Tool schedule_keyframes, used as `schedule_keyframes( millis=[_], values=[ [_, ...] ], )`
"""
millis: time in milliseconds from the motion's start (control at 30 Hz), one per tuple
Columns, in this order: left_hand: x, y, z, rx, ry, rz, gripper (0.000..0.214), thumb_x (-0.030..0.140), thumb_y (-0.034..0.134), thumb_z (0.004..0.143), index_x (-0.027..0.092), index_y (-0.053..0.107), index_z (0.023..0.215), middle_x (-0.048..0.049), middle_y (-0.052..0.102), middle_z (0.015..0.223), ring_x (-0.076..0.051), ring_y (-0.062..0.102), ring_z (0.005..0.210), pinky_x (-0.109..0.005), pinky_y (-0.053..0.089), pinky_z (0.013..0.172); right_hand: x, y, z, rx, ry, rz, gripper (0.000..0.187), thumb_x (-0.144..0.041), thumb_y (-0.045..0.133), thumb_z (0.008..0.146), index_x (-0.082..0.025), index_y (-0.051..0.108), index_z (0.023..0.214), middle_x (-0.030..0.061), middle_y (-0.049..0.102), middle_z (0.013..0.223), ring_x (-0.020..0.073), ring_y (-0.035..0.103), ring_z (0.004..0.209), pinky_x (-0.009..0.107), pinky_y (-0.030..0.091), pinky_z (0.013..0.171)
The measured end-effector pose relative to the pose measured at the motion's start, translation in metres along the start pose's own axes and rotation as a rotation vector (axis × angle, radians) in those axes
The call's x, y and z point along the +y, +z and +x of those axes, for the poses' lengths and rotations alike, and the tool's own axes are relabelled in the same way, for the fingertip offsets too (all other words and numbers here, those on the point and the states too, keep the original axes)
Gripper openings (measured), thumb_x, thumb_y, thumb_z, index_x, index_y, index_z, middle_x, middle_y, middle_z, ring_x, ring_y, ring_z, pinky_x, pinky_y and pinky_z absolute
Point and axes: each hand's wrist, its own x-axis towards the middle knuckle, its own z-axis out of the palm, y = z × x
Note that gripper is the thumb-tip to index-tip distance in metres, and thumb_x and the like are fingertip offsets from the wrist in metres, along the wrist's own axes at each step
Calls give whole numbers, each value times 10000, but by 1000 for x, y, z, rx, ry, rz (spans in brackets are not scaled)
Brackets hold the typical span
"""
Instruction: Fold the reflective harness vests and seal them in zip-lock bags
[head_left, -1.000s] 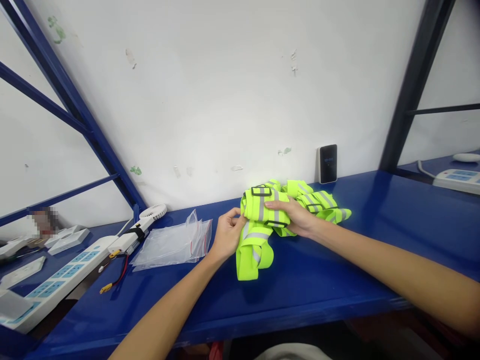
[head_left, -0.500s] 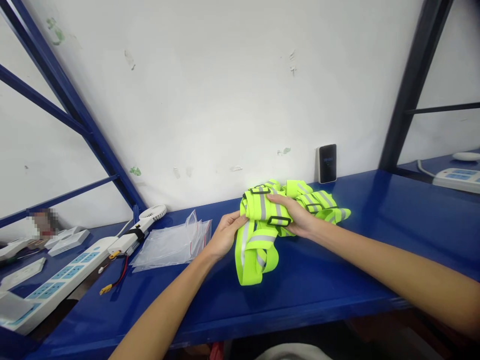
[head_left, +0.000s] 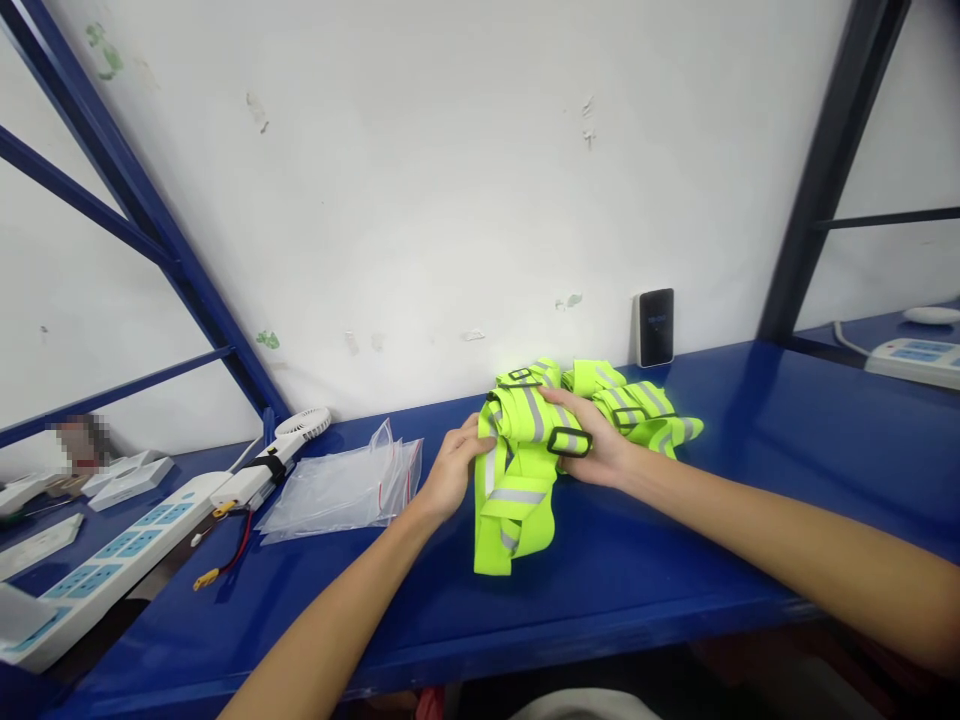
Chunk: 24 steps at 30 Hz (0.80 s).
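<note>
One reflective harness (head_left: 517, 480) in left hand (head_left: 448, 472) and right hand (head_left: 596, 448); second harness (head_left: 649, 408) behind.

Fingertips of left hand (head_left: 448, 472) hidden behind neon straps (head_left: 517, 480), blurred patch (head_left: 75, 440), power strip (head_left: 112, 565) cut at edge

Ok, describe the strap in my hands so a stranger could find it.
On the blue shelf, right of the clear bags, lies a heap of neon-yellow reflective straps. Yours is the front bundle, between left hand and right hand; only its loops trail toward the shelf edge.
</note>
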Motion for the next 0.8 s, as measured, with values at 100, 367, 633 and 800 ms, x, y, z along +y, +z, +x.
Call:
schedule_keyframes(
  millis=[100,367,633,800],
  values=[
    [5,3,-1,-36,-108,-200,250,234,601,710,114,743,876,-91,699,884,-238,616,841,-349,464,829,2,1,1,-30,-45,-23,163,-296,624,839,-203,696,953,36,770,922,231,718,911,354,557,862],
    [0,2,2,216,75,167,318,418,562,869,162,683,725,-43,650,845,-191,567,821,-286,420,764,2,-3,3,20,-28,-29,184,-347,637,828,-222,687,953,25,772,897,234,721,890,354,563,830],
    [-4,2,3,217,109,95,331,472,619,852,153,678,785,-40,639,817,-174,573,809,-270,437,766,2,-2,3,45,-57,-38,186,-361,646,826,-235,679,959,26,771,906,245,721,905,372,575,831],
    [-8,-1,4,150,82,11,286,410,671,825,144,731,910,-90,676,1047,-234,594,1030,-303,449,886,6,0,5,7,-123,-46,166,-328,637,856,-221,689,970,38,764,988,243,712,961,353,584,857]
  ],
)
